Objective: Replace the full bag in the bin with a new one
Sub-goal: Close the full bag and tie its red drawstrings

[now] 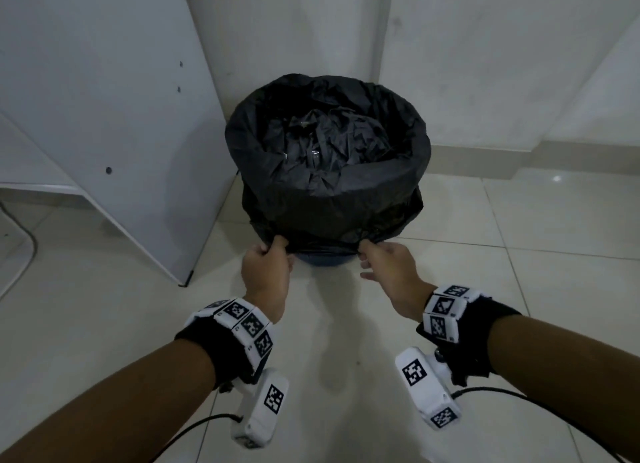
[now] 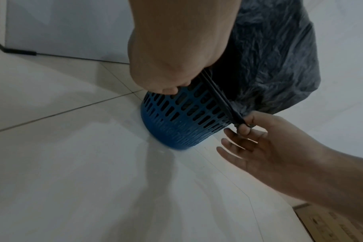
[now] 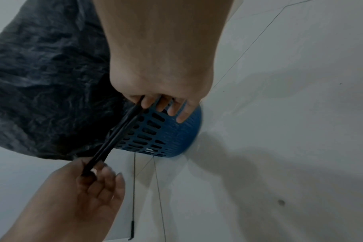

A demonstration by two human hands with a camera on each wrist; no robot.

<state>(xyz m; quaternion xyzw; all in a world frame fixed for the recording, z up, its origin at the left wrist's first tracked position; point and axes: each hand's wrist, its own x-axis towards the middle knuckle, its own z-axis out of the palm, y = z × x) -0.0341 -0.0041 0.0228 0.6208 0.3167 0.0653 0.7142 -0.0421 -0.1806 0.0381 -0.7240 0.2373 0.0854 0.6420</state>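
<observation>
Bag [image 1: 329,199] hem pinched between hands.

dim, flat indoor light leaves all three views grey and grainy, with one small glare spot on the floor tiles [image 1: 557,178] at the head view's right. soft shadows of the arms fan across the tiles in both wrist views. wide-angle bending curves the edges, and the near forearms blur.

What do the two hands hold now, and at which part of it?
Both hold the black bag by its turned-down hem, stretched between them over the blue bin. The left hand grips one end, and the right hand pinches the other.
</observation>
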